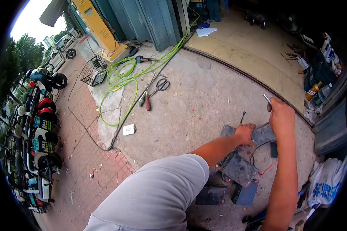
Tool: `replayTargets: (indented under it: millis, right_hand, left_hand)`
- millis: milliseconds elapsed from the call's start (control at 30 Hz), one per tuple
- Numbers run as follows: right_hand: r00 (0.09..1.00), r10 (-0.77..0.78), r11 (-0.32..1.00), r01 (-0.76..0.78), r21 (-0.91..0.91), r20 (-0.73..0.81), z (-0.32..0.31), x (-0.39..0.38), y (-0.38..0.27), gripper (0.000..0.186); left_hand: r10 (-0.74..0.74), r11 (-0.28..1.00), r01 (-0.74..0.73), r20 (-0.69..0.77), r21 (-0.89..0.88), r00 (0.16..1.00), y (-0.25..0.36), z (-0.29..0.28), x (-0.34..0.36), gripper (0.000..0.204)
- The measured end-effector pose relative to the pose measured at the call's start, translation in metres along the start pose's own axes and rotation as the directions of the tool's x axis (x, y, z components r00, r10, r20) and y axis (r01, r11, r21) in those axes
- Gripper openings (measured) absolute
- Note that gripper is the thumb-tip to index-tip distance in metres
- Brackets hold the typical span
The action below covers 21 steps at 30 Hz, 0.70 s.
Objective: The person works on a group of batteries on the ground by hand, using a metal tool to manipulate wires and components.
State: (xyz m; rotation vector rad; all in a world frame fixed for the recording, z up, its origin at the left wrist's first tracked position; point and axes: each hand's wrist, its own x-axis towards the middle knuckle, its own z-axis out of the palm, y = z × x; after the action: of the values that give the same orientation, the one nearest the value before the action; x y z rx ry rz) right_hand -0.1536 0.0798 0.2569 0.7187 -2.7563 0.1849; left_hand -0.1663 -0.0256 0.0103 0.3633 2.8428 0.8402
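Note:
My left hand (244, 135) is low over a group of dark block-shaped batteries, its fingers closed round a black cable (243, 118) whose end sticks up beyond them. One battery (239, 169) lies nearest below that hand, tilted on others, and another battery (264, 133) lies just to its right. My right hand (281, 115) is raised beside them, closed round a tool with a shiny metal end (266, 98); the fist hides most of it, so its kind is unclear. A red wire (268, 168) runs out among the batteries.
To the left lie scissors (160, 87), two screwdrivers (147, 103), a small white box (129, 129) and a coiled green cable (121, 73). A wire basket (93, 71) stands beside a yellow post (98, 30). Parked scooters (42, 142) line the far left. A door track (239, 73) crosses behind.

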Motion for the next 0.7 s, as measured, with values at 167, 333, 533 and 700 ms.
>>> replayTargets:
  millis: [167, 333, 533, 700]
  right_hand:
    - [0.810, -0.288, 0.957, 0.261, -0.126, -0.512, 0.029, -0.018, -0.007, 0.031]
    - [0.800, 0.443, 0.492, 0.161, 0.856, -0.405, 0.100, -0.031, 0.003, 0.040]
    - [0.853, 0.511, 0.466, -0.169, 0.869, -0.109, 0.136, -0.055, -0.001, 0.041]
    - [0.881, 0.457, 0.656, -0.241, 0.715, -0.122, 0.112, -0.053, 0.017, 0.037]
  left_hand:
    - [0.174, 0.969, -0.187, -0.090, -0.159, 0.981, -0.013, -0.004, 0.007, 0.081]
    - [0.465, 0.758, -0.552, -0.304, -0.349, 0.831, -0.005, -0.025, 0.017, 0.054]
    - [0.490, 0.814, -0.535, -0.228, -0.227, 0.842, -0.010, -0.047, 0.020, 0.018]
    - [0.468, 0.864, -0.493, -0.196, -0.106, 0.862, 0.013, -0.066, 0.017, 0.016]
